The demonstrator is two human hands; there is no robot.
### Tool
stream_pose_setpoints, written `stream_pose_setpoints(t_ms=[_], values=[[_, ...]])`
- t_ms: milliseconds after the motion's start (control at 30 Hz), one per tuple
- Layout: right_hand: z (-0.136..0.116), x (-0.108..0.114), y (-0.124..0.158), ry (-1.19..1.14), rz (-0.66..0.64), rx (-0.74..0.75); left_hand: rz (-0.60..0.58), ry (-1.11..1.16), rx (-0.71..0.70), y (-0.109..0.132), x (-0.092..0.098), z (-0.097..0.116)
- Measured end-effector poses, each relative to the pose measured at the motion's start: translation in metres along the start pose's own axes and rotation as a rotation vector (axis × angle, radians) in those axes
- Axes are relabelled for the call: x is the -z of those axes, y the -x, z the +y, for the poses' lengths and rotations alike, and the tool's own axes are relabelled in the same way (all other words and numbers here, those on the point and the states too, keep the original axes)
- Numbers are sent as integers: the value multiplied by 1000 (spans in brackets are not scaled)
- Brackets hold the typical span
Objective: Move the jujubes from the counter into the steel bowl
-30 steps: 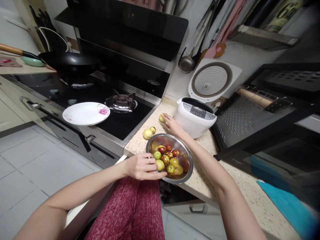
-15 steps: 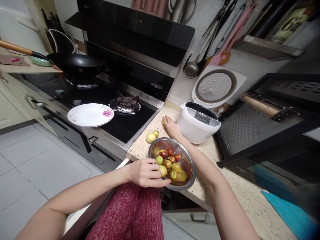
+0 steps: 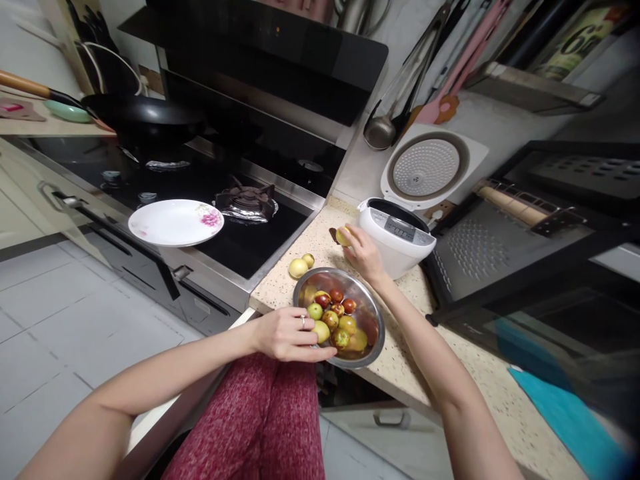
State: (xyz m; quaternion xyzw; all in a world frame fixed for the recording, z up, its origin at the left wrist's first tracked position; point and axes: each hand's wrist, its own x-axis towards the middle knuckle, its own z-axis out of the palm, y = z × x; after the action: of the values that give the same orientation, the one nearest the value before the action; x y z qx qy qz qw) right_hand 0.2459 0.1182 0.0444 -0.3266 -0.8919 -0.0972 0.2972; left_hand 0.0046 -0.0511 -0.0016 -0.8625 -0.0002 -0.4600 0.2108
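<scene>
My left hand (image 3: 287, 337) is closed on the near left rim of a steel bowl (image 3: 373, 327), its fingers reaching over the edge beside the fruit. Inside the bowl lie several jujubes (image 3: 331, 320), some green-yellow, some red-brown. My right hand (image 3: 364, 253) pinches a yellowish jujube (image 3: 343, 235) just above the counter, in front of the rice cooker. By that fruit shows a dark brown patch (image 3: 334, 235); I cannot tell whether it is shadow or part of something. Two pale yellow jujubes (image 3: 299, 268) rest on the counter behind the bowl.
The white rice cooker (image 3: 397, 237) stands with its lid (image 3: 425, 167) up. On the stove's front edge is a floral plate (image 3: 175, 223), with a black wok (image 3: 140, 117) further left. A dark oven (image 3: 500, 267) and a teal cloth (image 3: 565, 420) are at the right.
My right hand has lifted a jujube from the counter by the rice cooker and drawn it back a little toward the bowl. My left hand keeps its place on the bowl.
</scene>
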Motion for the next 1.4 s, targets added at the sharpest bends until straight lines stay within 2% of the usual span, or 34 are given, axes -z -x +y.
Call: stream_pose_setpoints(t_ms=[133, 300, 433, 567, 967, 1233, 1400], values=[[-30, 34, 34, -170, 96, -41, -8, 2, 0, 0, 0, 0], [-69, 57, 67, -419, 0, -1, -29, -39, 4, 2, -1, 0], [-82, 65, 77, -542, -92, 38, -33, -18, -10, 4, -2, -1], [-85, 68, 78, -608, -197, 71, -24, 7, -6, 6, -4, -2], [-84, 67, 78, -643, -281, 74, -8, 2, 0, 8, -4, -2], [-85, 67, 79, -673, -258, 61, -3, 53, -5, 5, -2, -2], [-78, 69, 65, -670, -136, -20, 3, 67, 1, 4, -2, -2]])
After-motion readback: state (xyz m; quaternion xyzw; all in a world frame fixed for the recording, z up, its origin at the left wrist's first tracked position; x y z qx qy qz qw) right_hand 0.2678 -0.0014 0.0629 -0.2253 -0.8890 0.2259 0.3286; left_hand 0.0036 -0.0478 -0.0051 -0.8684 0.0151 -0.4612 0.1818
